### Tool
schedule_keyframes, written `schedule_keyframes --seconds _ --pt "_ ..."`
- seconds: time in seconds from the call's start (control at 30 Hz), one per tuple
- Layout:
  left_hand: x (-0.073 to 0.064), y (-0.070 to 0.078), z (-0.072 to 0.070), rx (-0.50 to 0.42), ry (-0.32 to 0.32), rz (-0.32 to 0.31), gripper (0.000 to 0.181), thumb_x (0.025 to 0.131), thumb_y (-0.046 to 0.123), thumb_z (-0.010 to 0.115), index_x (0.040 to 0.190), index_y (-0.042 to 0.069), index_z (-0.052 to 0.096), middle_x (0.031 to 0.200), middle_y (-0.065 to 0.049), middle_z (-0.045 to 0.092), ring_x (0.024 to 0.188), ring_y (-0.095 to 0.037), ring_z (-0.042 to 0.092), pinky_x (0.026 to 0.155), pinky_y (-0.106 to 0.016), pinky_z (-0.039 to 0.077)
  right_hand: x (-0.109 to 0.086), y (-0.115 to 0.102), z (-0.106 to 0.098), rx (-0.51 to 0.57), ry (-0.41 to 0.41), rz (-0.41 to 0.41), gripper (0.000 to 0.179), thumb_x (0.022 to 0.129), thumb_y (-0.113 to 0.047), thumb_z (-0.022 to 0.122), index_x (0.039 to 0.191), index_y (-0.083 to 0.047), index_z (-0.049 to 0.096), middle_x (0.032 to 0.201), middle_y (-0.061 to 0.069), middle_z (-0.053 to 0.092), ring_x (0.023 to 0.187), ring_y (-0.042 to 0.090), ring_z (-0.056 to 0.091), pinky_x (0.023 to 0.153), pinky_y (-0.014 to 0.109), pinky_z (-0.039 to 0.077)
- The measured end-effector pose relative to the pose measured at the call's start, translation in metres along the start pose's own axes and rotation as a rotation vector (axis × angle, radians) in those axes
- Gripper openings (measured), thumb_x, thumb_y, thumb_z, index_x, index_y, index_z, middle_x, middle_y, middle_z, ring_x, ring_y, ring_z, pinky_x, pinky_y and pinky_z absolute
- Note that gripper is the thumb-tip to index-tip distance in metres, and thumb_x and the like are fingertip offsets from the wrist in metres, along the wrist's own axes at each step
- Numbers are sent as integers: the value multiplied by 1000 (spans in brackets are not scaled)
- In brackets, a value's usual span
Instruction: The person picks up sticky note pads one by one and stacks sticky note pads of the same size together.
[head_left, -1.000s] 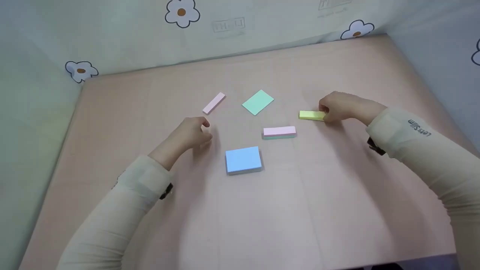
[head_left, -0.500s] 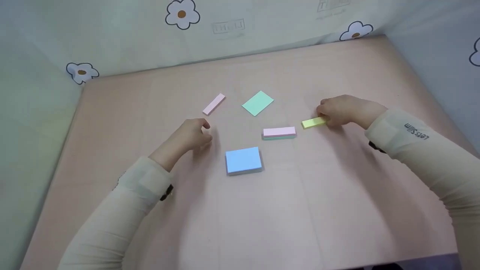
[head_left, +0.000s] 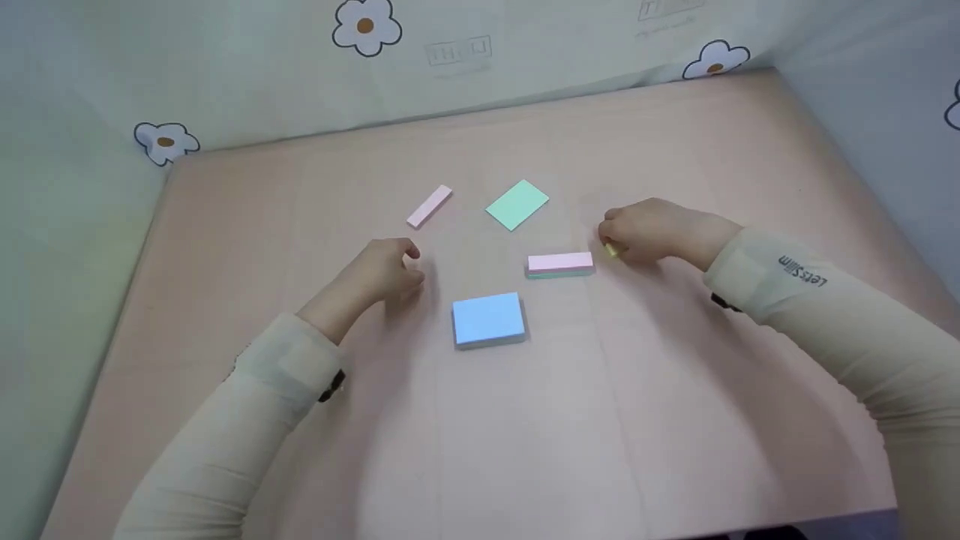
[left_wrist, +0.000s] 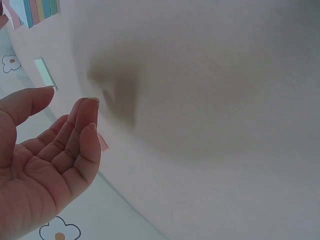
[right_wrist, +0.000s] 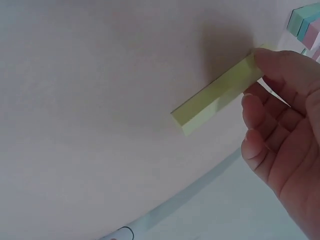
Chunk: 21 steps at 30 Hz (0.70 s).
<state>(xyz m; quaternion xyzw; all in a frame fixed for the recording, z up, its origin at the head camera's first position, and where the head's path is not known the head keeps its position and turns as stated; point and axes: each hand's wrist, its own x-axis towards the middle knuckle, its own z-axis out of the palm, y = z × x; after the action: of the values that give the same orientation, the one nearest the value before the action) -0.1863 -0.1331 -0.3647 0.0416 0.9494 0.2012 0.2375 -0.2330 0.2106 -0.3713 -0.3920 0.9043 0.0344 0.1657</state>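
Observation:
My right hand (head_left: pixel 660 229) pinches a narrow yellow sticky-note pad (right_wrist: pixel 215 95) near one end, between thumb and fingers. In the head view the hand covers most of that pad, and only a small yellow end shows. Just to its left lies a narrow stack of sticky-note pads (head_left: pixel 559 264), pink on top and green lower down. My left hand (head_left: pixel 375 268) holds nothing; its fingers are loosely bent, with a gap between thumb and fingertips. The larger stack with a blue top (head_left: pixel 487 321) sits to the right of this hand.
Farther back lie a slim pink pad (head_left: pixel 430 207) and a flat green rectangular pad (head_left: pixel 517 205), both set diagonally. All of it rests on a pale pink table covering (head_left: pixel 525 435). A flower-printed curtain (head_left: pixel 262 67) borders the table at the back and sides.
My right hand has moved left toward the pink-topped stack, taking the yellow pad along and turning it. My left hand and the other pads stay in place.

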Motion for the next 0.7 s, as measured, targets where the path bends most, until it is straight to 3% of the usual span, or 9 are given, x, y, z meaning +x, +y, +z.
schedule_keyframes --seconds 0.23,0.5,0.7 --pt "0 0 1 -1 8 -8 38 87 14 52 122 -1 50 87 -10 53 74 -19 48 66 -28 41 0 2 4 -86 35 -71 10 78 3 59 86 -3 57 74 5 47 61 19 43 58 33 42" --pt "2 1 4 -15 -23 -56 38 88 16 50 124 3 49 93 -11 54 80 -21 50 69 -29 43 -7 12 15 -398 301 -422 23 70 14 63 78 -5 53 77 8 46 64 21 43 55 28 40" --pt "3 3 6 -21 -33 -63 37 89 17 50 124 5 49 95 -12 54 82 -22 50 70 -29 43 -11 24 22 -352 298 -456 23 73 10 64 84 -8 59 87 9 46 71 20 41 56 28 37"
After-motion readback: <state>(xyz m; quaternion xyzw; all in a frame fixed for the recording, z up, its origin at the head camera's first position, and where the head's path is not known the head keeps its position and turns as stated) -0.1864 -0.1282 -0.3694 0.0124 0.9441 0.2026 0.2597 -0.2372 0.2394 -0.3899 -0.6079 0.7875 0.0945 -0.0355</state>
